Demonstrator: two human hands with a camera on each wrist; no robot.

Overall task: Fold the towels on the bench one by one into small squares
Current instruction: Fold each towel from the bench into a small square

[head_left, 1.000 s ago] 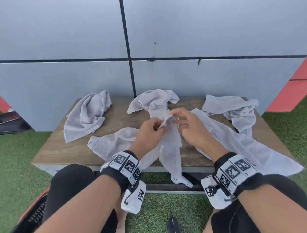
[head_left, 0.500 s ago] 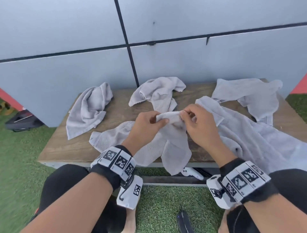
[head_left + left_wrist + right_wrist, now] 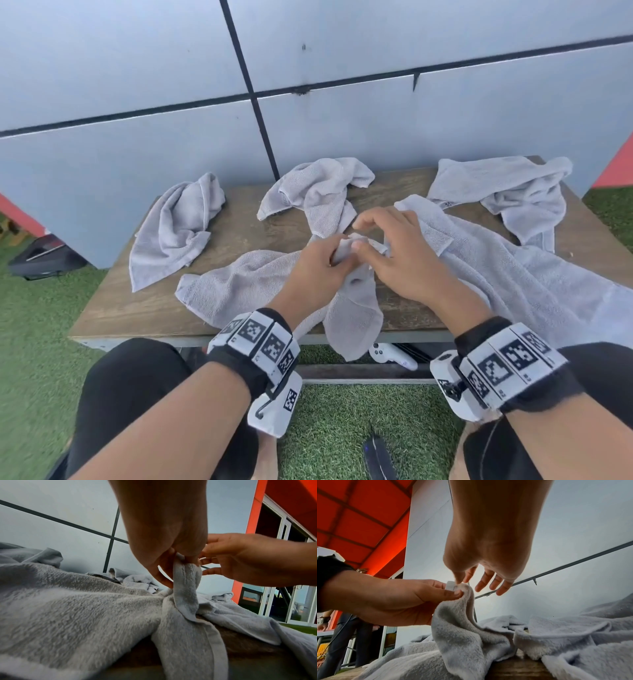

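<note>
- Left hand (image 3: 320, 265): thumb and curled fingers pinch a raised corner of the centre towel (image 3: 246, 287).
- Right hand (image 3: 400, 253): thumb tip touches the same corner by its white label (image 3: 450, 585); the other fingers (image 3: 488, 578) are spread and straight, gripping nothing.
- Centre towel: lies at the 6 o'clock edge of the surface (image 3: 144, 308), one end hanging over it.
- Other towels: crumpled at 10 o'clock (image 3: 174, 229), 12 o'clock (image 3: 315, 188) and 2 o'clock (image 3: 507, 188); a large one (image 3: 531, 284) spreads at 4 o'clock.
</note>
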